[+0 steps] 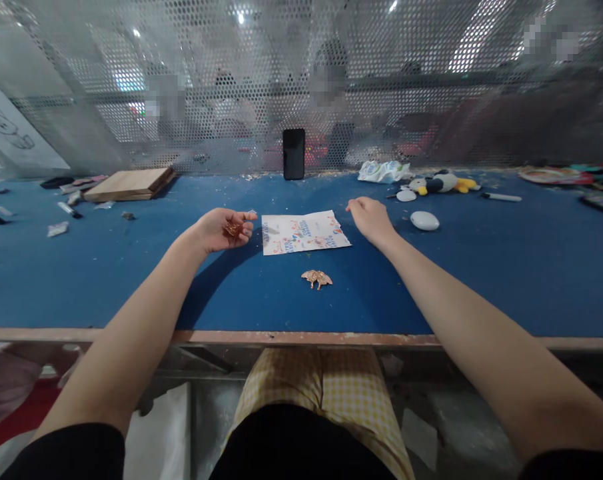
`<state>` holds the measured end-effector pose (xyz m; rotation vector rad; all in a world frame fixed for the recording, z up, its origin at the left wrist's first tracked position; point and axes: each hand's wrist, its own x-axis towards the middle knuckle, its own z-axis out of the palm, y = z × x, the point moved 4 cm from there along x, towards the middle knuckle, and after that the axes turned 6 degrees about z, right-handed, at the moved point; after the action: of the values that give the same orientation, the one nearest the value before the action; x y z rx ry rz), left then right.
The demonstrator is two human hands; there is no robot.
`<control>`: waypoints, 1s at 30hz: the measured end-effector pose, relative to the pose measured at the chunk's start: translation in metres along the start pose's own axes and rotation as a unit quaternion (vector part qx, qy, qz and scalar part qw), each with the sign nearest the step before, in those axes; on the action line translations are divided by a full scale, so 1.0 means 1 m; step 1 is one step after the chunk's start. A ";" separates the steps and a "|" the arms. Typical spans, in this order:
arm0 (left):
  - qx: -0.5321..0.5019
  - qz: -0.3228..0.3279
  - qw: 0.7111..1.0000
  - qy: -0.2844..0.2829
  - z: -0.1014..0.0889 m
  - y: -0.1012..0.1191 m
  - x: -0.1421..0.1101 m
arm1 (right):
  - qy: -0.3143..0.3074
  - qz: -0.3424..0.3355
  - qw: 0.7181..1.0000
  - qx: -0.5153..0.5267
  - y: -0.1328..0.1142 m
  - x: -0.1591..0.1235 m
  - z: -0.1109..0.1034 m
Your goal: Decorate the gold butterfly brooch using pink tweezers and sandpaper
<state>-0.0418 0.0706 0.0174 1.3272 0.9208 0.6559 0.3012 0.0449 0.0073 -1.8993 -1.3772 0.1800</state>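
Note:
A sheet of sandpaper [306,233] lies on the blue table between my two hands, its white printed back facing up. My left hand [226,229] is just left of it, palm turned up, with the fingers curled around a small copper-coloured metal piece [232,229]; its exact kind is unclear. Past the sheet's right edge, my right hand [371,220] rests on the table with its fingers folded in. Whatever it may hold is hidden. Nearer to me, a gold butterfly-shaped ornament [317,279] lies flat on the table, apart from both hands.
A black phone [294,155] leans upright against the perforated metal screen. Brown cardboard [130,184] lies back left. On the right are a crumpled wrapper [384,171], a plush toy [444,183], a white oval object [424,221] and a marker [502,197]. Small scraps lie at the left.

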 end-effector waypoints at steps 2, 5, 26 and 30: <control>0.054 0.004 0.998 0.012 -0.003 0.000 0.000 | -0.002 0.000 1.000 -0.003 -0.001 -0.001 0.000; 0.168 0.003 0.984 0.051 -0.009 -0.001 0.000 | -0.002 -0.002 1.000 -0.006 -0.002 -0.001 0.000; 0.579 0.266 0.761 0.122 0.024 0.016 -0.008 | -0.001 -0.022 1.000 -0.019 0.001 0.002 0.004; 0.507 0.411 0.754 -0.078 0.078 0.013 -0.028 | -0.002 -0.025 0.999 -0.021 0.003 0.003 0.007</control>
<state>0.0123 0.0086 0.0351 2.8156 0.4734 0.6823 0.3013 0.0503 0.0017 -1.8974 -1.4385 0.1314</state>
